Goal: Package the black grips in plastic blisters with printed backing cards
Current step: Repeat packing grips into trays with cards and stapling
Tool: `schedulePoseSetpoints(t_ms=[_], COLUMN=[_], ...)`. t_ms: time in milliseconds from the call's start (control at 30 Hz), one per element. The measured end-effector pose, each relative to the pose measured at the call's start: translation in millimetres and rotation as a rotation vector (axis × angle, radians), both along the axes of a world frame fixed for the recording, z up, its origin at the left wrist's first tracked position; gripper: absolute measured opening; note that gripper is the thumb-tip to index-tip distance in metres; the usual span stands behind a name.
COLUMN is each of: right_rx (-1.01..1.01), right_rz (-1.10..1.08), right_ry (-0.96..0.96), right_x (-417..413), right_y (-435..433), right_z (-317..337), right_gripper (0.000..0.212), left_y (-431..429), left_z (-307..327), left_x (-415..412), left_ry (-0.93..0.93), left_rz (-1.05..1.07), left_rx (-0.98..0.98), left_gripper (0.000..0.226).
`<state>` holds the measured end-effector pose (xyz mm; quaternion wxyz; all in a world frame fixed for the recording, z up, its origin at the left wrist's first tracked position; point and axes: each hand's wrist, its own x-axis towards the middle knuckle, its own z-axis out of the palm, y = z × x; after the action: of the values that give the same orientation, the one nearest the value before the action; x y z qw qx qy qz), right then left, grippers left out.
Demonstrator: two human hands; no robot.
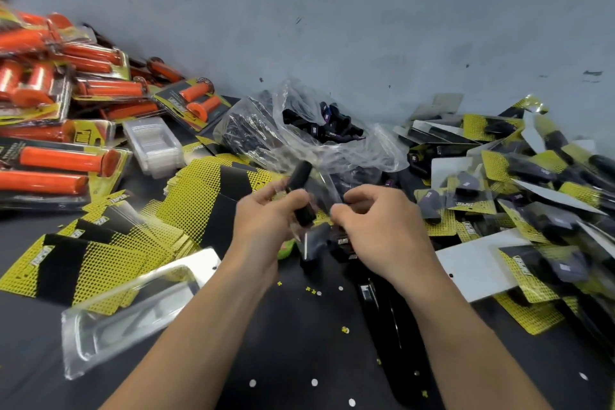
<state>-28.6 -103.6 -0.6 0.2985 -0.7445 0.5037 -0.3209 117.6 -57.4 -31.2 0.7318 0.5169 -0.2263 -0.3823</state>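
Holding a black grip (301, 191) in the left hand (266, 223), fingers wrapped round its lower half, at scene centre above the dark table (299, 359). Long axis runs near-to-far, tilted a bit right; far end points up toward the clear bag of loose grips (319, 126), near end sticks out below the fist. Right hand (376, 223) just beside it, fingertips pressed together, pinching thin clear plastic (blurred, can't tell if it's a sleeve or a blister). Whether that film touches the grip is hard to make out. Printed backing cards (100, 243), yellow and black, fan out on the left, with an empty clear blister (126, 313) lying on their near edge. Orange packaged grips (66, 130) piled far left, finished black packs (519, 190) heaped right; both piles cut off by the frame edges.
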Motion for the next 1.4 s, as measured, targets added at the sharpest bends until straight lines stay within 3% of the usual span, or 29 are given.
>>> schedulePoseSetpoints(t_ms=[100, 200, 333, 400, 500, 633, 767, 833, 933, 1033, 1167, 1300, 1400], right_rx=[-0.272, -0.389, -0.418, -0.449, -0.554, -0.671, -0.741, -0.809, -0.795, -0.499, 0.087, 0.236, 0.241], right_rz=[-0.036, 0.130, 0.448, 0.496, 0.520, 0.486, 0.452, 0.343, 0.019, -0.227, -0.155, -0.021, -0.033], right_ry=[0.210, 0.347, 0.525, 0.587, 0.713, 0.735, 0.736, 0.616, 0.147, -0.274, -0.696, -0.775, -0.813], right_x=[8.9, 28.9, 69.4, 87.3, 103.9, 98.1, 84.1, 70.3, 30.9, -6.3, -15.5, -12.4, -12.2], right_y=[15.9, 38.9, 58.3, 57.7, 55.1, 57.7, 65.6, 68.9, 67.1, 71.3, 76.1, 77.9, 72.2], right_z=[7.1, 2.3, -24.2, -35.5, -47.2, -49.1, -47.6, -37.0, -28.6, -15.0, -7.2, -7.1, -15.1], right_gripper=[0.007, 0.017, 0.077, 0.089, 0.079, 0.050, 0.054, 0.042, 0.027, 0.022, 0.049, 0.076, 0.067], left_y=[4.0, 11.4, 19.4, 21.0, 19.7, 18.6, 16.7, 17.3, 16.0, 12.8, 6.2, 1.9, 1.8], left_z=[9.8, 22.4, 27.9, 26.2, 23.1, 22.4, 22.1, 22.2, 20.4, 17.1, 7.4, -1.5, -5.9], left_x=[19.5, 43.9, 63.7, 65.9, 67.0, 66.1, 62.1, 61.7, 57.8, 47.9, 32.7, 27.5, 31.2], left_ry=[0.063, 0.012, -0.004, 0.007, 0.052, 0.091, 0.088, 0.071, 0.089, 0.070, -0.062, -0.071, -0.071], left_rz=[0.233, 0.503, 0.690, 0.690, 0.681, 0.648, 0.617, 0.592, 0.513, 0.453, 0.380, 0.333, 0.329], left_rx=[-0.108, -0.200, -0.190, -0.161, -0.107, -0.077, -0.061, -0.055, -0.069, -0.079, -0.070, -0.039, -0.005], left_gripper=[0.030, 0.034, 0.024, 0.026, 0.032, 0.024, 0.025, 0.029, 0.030, 0.030, 0.015, 0.007, 0.014])
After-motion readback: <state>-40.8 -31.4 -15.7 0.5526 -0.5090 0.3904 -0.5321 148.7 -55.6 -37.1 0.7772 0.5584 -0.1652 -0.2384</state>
